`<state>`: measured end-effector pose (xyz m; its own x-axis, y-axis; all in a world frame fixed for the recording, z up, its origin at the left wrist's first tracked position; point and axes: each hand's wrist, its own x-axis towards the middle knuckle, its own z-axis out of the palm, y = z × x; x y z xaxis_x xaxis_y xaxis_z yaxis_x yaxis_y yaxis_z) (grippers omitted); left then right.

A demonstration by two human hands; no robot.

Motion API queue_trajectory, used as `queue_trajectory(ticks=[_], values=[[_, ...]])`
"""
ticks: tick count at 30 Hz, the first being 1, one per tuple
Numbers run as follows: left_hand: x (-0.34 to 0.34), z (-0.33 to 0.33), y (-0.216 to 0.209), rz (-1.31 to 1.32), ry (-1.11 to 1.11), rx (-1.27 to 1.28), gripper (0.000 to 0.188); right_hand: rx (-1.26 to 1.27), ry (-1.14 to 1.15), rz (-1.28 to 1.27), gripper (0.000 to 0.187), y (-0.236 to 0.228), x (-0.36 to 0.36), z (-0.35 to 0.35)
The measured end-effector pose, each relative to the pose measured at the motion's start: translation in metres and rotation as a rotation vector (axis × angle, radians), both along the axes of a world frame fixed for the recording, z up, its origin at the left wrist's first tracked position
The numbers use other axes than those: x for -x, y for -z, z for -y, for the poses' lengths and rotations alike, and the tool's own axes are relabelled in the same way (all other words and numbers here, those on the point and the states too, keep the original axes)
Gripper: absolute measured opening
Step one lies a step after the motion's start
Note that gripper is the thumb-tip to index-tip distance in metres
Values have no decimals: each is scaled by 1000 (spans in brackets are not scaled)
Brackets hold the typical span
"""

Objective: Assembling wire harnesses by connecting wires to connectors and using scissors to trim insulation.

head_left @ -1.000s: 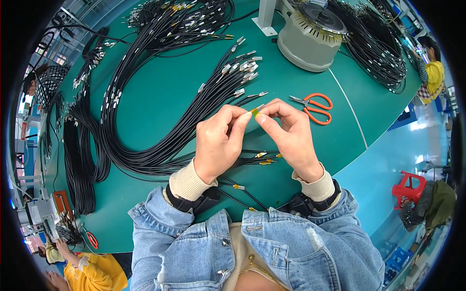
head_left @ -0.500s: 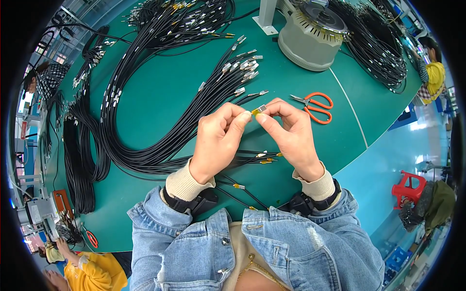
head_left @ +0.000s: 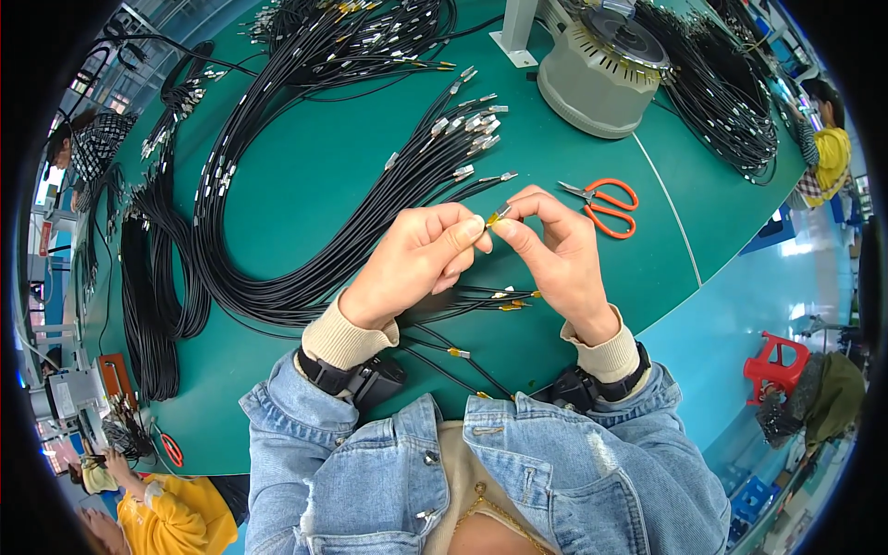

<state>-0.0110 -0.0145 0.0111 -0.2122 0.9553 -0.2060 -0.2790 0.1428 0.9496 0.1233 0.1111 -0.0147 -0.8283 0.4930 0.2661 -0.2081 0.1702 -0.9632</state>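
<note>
Between my hands is a small metal cable connector (head_left: 502, 212) with yellow tape round its lower part. My right hand (head_left: 557, 245) pinches its metal end between thumb and forefinger. My left hand (head_left: 421, 254) is closed, thumb pressed on forefinger at the taped end; the cable behind it is mostly hidden by the fingers. Under and beside my hands lie a few black cables with yellow-taped ends (head_left: 511, 306). A large curved bundle of black cables (head_left: 305, 282) with silvery connectors lies to the left and beyond my left hand.
Orange-handled scissors (head_left: 610, 205) lie right of my right hand on the green table (head_left: 314, 166). A grey round machine (head_left: 597, 88) and another cable bundle (head_left: 731, 111) stand farther back. People in yellow are at the lower left and far right. A red stool (head_left: 775, 361) stands on the floor.
My left hand has turned and shifted slightly, its thumb now lying across the taped end of the connector. My right hand keeps its pinch, almost in place.
</note>
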Motion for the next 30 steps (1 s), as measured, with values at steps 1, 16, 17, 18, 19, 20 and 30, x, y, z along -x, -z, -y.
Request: queue_trajectory(ticks=[1,16,17,18,19,20,30], values=[[0,0,0,-1,0,-1,26,-3,1,-1,8,1,0,0],[5,4,-2,274,150,14,30,289,-48,-11,13,-10,1,-1],[4,3,-1,274,151,14,30,265,-51,-42,13,-10,1,0],[4,4,0,230,140,11,28,240,-53,-72,14,-10,0,1],[3,4,0,186,129,8,27,241,-53,-72,14,-8,-1,0],[2,3,1,143,118,5,25,197,-65,-71,14,-5,-1,-3],[-23,-5,6,-347,-146,-92,16,205,-95,-98,12,-6,-6,-1]])
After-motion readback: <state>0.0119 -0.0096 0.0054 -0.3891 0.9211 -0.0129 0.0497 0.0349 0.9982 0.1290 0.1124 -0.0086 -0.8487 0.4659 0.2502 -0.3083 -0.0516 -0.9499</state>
